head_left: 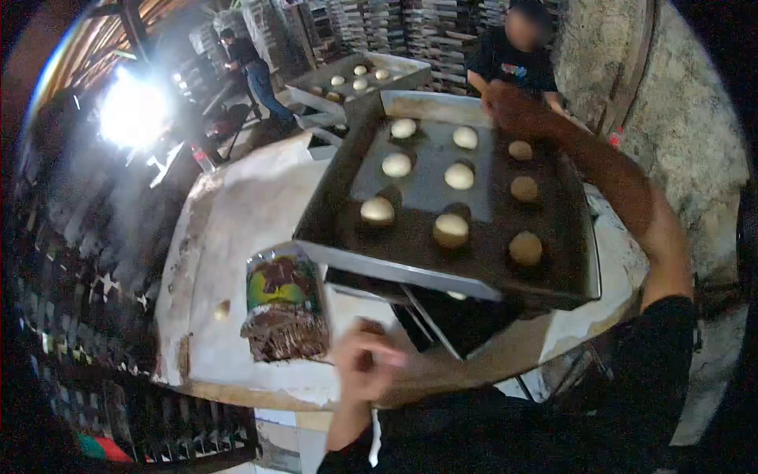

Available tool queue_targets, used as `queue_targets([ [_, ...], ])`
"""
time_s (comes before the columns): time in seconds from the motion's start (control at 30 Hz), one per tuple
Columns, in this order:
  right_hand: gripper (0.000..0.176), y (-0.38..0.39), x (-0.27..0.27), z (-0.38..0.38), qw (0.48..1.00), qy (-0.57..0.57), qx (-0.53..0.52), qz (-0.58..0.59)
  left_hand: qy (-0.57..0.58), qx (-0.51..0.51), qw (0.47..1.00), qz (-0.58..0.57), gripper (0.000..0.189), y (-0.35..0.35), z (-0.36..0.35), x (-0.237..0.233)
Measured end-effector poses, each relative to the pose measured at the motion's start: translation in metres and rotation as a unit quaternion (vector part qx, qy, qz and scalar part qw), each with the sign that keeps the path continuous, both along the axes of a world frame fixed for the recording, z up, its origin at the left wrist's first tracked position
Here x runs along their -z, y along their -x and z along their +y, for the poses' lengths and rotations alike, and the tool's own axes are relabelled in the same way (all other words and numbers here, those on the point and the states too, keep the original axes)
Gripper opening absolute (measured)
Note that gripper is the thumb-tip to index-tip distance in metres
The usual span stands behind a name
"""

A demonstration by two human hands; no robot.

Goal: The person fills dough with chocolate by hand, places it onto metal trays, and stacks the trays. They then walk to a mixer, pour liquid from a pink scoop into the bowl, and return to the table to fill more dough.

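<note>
My right hand [509, 109] reaches over the far right part of a metal baking tray [395, 267]. Its fingers are dark and blurred, and whatever may be under them is hidden. Several round pale dough balls [459, 177] sit in spaced rows in the tray. Near the table's front edge is my left hand [367, 363], smeared by motion, with its fingers partly bent; a dark patch shows at them, but I cannot make out what it is. Left of that hand lies an opened plastic package [283, 284] with a dark brown chocolate-like mass [286, 332] spilling from its near end.
The tray rests on other dark trays [454, 324] on a pale worktable [229, 237]. A small dough piece [222, 310] lies at the left. Another tray with dough balls [387, 75] stands behind. One person [513, 59] is across the table, another [257, 75] farther back.
</note>
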State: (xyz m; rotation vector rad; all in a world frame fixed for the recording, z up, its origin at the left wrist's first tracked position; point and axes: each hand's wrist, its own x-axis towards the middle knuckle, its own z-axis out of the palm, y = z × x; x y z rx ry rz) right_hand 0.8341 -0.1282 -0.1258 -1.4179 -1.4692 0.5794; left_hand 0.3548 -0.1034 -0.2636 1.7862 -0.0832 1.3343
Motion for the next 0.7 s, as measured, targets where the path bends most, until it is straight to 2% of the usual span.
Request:
queue_targets([
  [0.03, 0.028, 0.042, -0.025, -0.009, 0.953, -0.022, 0.04, -0.301, 0.157, -0.032, 0.987, -0.002, 0.009, 0.023, 0.007, 0.031],
  [0.07, 0.032, 0.085, -0.051, -0.018, 0.815, -0.075, 0.115, -0.562, 0.229, -0.108, 0.967, 0.015, 0.01, 0.042, 0.018, 0.043],
  [0.1, 0.024, 0.133, -0.069, -0.029, 0.847, -0.055, 0.089, -0.521, 0.292, -0.186, 0.938, 0.03, 0.011, 0.059, 0.027, 0.053],
  [0.17, 0.011, 0.219, -0.098, -0.053, 0.885, 0.01, -0.009, -0.465, 0.413, -0.205, 0.881, -0.104, 0.013, 0.086, 0.037, 0.071],
  [0.2, 0.008, 0.258, -0.098, -0.063, 0.887, 0.058, -0.084, -0.45, 0.427, -0.199, 0.874, -0.116, 0.016, 0.095, 0.032, 0.062],
  [0.27, 0.008, 0.323, -0.061, -0.077, 0.881, 0.012, -0.252, -0.399, 0.385, -0.198, 0.896, -0.103, 0.019, 0.105, 0.025, 0.059],
  [0.3, 0.007, 0.36, -0.048, -0.085, 0.818, -0.054, -0.348, -0.456, 0.386, -0.181, 0.901, -0.081, 0.018, 0.113, 0.018, 0.057],
  [0.33, 0.012, 0.391, -0.03, -0.092, 0.796, 0.043, -0.472, -0.376, 0.373, -0.153, 0.912, -0.072, 0.017, 0.126, 0.011, 0.062],
  [0.4, 0.026, 0.446, -0.015, -0.096, 0.645, 0.221, -0.598, -0.422, 0.302, -0.157, 0.94, -0.009, 0.016, 0.166, -0.005, 0.045],
  [0.43, 0.033, 0.471, -0.016, -0.09, 0.624, 0.21, -0.586, -0.472, 0.311, -0.148, 0.939, 0.011, 0.015, 0.196, -0.012, 0.047],
  [0.53, 0.055, 0.564, -0.04, -0.076, 0.575, 0.14, -0.529, -0.608, 0.346, -0.227, 0.91, 0.0, 0.015, 0.298, -0.033, 0.066],
  [0.6, 0.039, 0.61, -0.035, -0.053, 0.576, 0.022, -0.601, -0.554, 0.375, -0.307, 0.874, -0.008, 0.015, 0.371, -0.048, 0.076],
  [0.67, 0.016, 0.677, -0.014, -0.028, 0.567, 0.002, -0.672, -0.476, 0.372, -0.385, 0.844, -0.024, 0.015, 0.442, -0.063, 0.08],
  [0.7, 0.018, 0.721, -0.011, -0.013, 0.533, 0.108, -0.694, -0.473, 0.373, -0.413, 0.83, -0.044, 0.015, 0.471, -0.068, 0.078],
])
